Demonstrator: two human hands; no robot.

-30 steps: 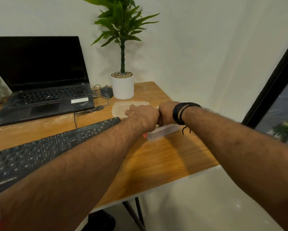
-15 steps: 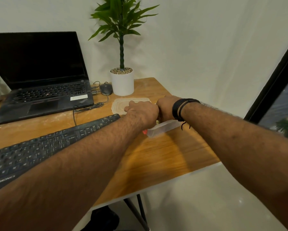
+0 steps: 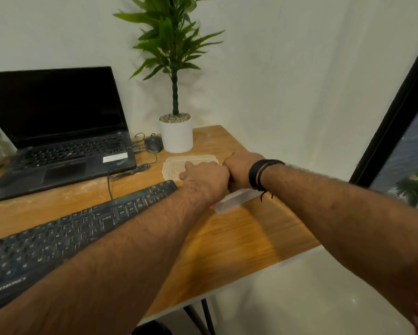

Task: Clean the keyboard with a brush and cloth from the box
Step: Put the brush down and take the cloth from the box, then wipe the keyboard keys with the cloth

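The fingers of both hands are hidden behind the knuckles, so I cannot tell whether they are spread, pressed together or pinching anything; only the backs show, the left hand [image 3: 206, 176] and the right hand [image 3: 239, 169] touching side by side over the clear plastic box [image 3: 237, 200] at the right end of the tabletop [image 3: 239, 240]. Its lid [image 3: 179, 164] lies flat just behind the hands, so the box seems to be open, and a speck of red shows at its near corner; the brush and cloth themselves are out of sight. The box looks light and sits near the tabletop's right edge, so a sideways tug on something snagged inside would likely drag or tip it toward that edge. The left forearm crosses just above the end of the black keyboard [image 3: 65, 240], and lowering it could press keys or shove the keyboard. Beyond the lid stand a mouse [image 3: 153, 143], its cable, a laptop [image 3: 58, 141] and a white plant pot [image 3: 176, 135]; a careless backward sweep could catch the cable.
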